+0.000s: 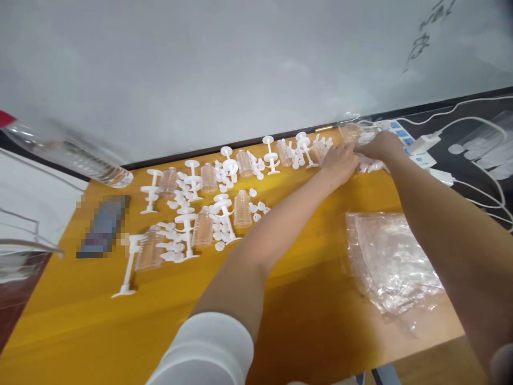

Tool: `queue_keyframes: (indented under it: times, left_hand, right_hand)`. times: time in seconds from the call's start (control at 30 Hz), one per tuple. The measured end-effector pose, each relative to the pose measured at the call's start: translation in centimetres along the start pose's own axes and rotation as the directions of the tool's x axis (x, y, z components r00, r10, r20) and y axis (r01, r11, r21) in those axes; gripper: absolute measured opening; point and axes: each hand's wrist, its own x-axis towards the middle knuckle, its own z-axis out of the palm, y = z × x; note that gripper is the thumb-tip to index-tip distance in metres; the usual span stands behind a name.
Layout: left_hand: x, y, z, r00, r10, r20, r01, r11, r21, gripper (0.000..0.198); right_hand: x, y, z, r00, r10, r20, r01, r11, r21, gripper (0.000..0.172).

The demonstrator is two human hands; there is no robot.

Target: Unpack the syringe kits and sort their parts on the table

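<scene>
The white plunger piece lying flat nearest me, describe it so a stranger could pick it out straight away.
Start at the yellow table and find the blurred dark block near its left edge. Just right of it lies the white plunger piece, beside a ribbed clear bottle. Unlike the other white plungers, which stand upright, this one lies flat.

The left hand (340, 163) and right hand (382, 145) are bare, both forearms uncovered, the left arm wearing a white sleeve (206, 350) pushed up near the elbow, while the right arm's clothing seems to be out of view.
</scene>
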Motion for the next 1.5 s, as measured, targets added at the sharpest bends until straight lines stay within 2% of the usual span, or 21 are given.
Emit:
queue_keyframes:
  times: [0.1,0.2,0.37,0.47,0.57,0.63,0.73,0.77,0.83,0.93,1.0,1.1,1.17,1.33,1.5]
  left_hand:
    - [-1.0,-1.0,-0.7,0.997,0.046,-0.067,-0.040,0.995,0.093,0.031]
    - [-2.5,-2.2,-1.9,0.994,0.055,-0.096,-0.043,0.992,0.120,0.028]
    - [-5.6,-3.8,-4.8,0.992,-0.046,-0.120,0.039,0.997,-0.060,0.025]
    - [-7.9,-4.3,-7.0,0.972,-0.121,-0.200,0.078,0.974,-0.211,0.025]
    - [-11.7,-4.8,-9.9,0.917,-0.223,-0.331,0.039,0.875,-0.482,0.031]
    - [-15.4,-4.9,-12.3,0.847,-0.323,-0.422,-0.023,0.771,-0.637,0.033]
    - [-22.7,-4.4,-15.7,0.740,-0.479,-0.471,-0.051,0.659,-0.751,0.041]
    - [-25.4,-4.1,-16.5,0.724,-0.518,-0.455,-0.029,0.637,-0.770,0.043]
    - [-30.5,-3.4,-17.3,0.723,-0.576,-0.381,0.069,0.609,-0.790,0.044]
    - [-36.7,-2.5,-16.8,0.733,-0.635,-0.244,0.252,0.586,-0.770,0.041]
    - [-39.7,-2.2,-15.8,0.734,-0.661,-0.156,0.337,0.553,-0.762,0.041]
    - [-42.3,-2.0,-13.9,0.736,-0.676,-0.012,0.397,0.446,-0.802,0.048]
    - [-43.1,-1.8,-12.6,0.732,-0.679,0.053,0.414,0.383,-0.826,0.052]
    - [-43.2,-2.0,-9.3,0.722,-0.685,0.102,0.414,0.308,-0.857,0.046]
    - [-42.9,-2.1,-8.0,0.688,-0.704,0.177,0.378,0.139,-0.915,0.054]
  right_hand:
    - [-0.3,-0.5,0.0,0.991,0.126,0.047,-0.127,0.991,0.027,0.082]
    - [-1.0,-0.4,-0.4,0.989,0.148,0.006,-0.148,0.988,0.051,0.077]
    - [-3.4,-0.1,-2.6,0.983,0.150,-0.108,-0.137,0.983,0.122,0.055]
    - [-5.8,-0.6,-4.7,0.963,0.108,-0.248,-0.027,0.952,0.306,0.054]
    - [-9.8,-2.0,-6.7,0.945,-0.049,-0.324,0.213,0.841,0.497,0.062]
    - [-13.3,-3.6,-7.3,0.916,-0.237,-0.325,0.389,0.729,0.563,0.065]
    - [-19.7,-6.6,-6.3,0.798,-0.536,-0.278,0.580,0.554,0.597,0.063]
    - [-21.9,-7.6,-5.5,0.748,-0.612,-0.258,0.619,0.503,0.603,0.061]
    - [-26.2,-9.4,-3.2,0.662,-0.714,-0.228,0.664,0.418,0.620,0.058]
    - [-31.5,-11.2,0.6,0.580,-0.786,-0.213,0.692,0.337,0.638,0.055]
    - [-33.9,-11.8,2.8,0.565,-0.800,-0.201,0.685,0.320,0.655,0.055]
    - [-35.9,-11.8,5.0,0.563,-0.812,-0.157,0.693,0.359,0.625,0.058]
    - [-36.4,-11.3,5.8,0.552,-0.819,-0.154,0.728,0.384,0.568,0.063]
    - [-36.3,-9.4,6.9,0.509,-0.845,-0.163,0.798,0.392,0.459,0.071]
    - [-36.0,-8.3,7.4,0.488,-0.854,-0.182,0.819,0.376,0.433,0.076]
